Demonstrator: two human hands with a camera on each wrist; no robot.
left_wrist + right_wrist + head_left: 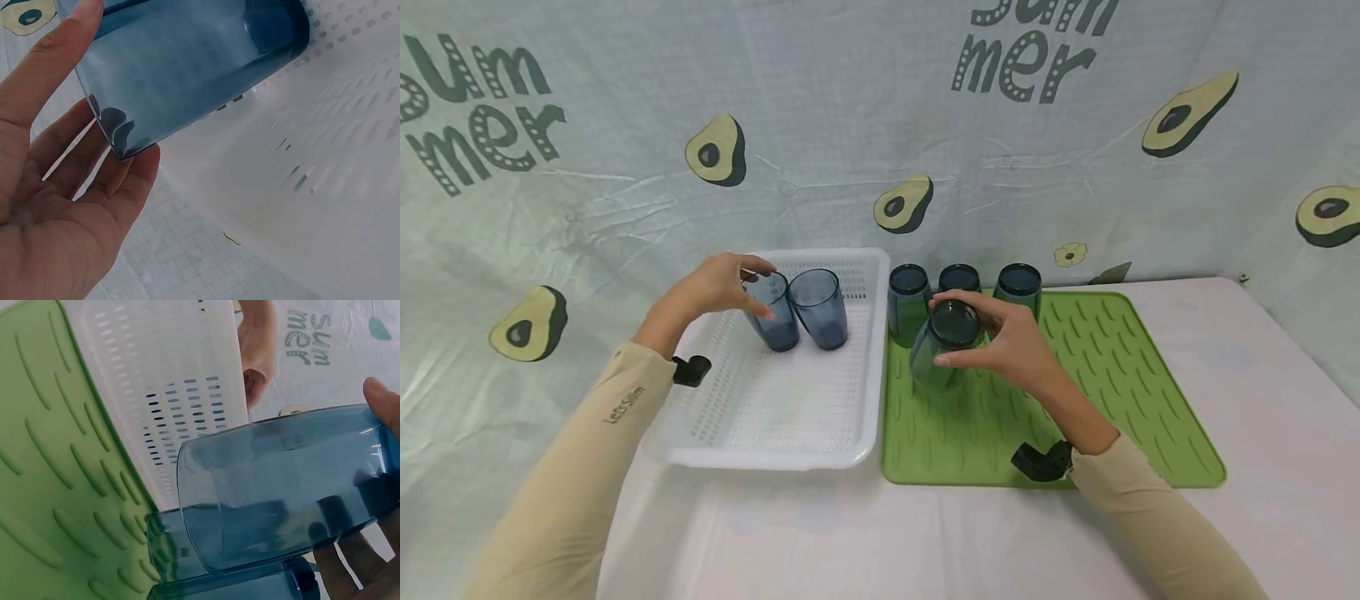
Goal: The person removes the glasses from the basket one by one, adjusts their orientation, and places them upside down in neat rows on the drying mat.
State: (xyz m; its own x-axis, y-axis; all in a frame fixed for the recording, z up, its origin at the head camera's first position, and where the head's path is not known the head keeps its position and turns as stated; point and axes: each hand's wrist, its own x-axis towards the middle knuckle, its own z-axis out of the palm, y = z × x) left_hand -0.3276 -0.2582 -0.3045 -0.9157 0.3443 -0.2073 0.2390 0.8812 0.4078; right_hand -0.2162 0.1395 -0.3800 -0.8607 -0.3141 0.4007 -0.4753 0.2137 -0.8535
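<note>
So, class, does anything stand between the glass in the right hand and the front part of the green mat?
Nothing visible does: the front of the green mat looks bare. The three other upturned glasses stand behind the held glass, near the mat's back edge.

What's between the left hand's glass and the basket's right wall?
In the head view, one other blue glass is there in the white basket, beside the held glass in the left hand.
</note>
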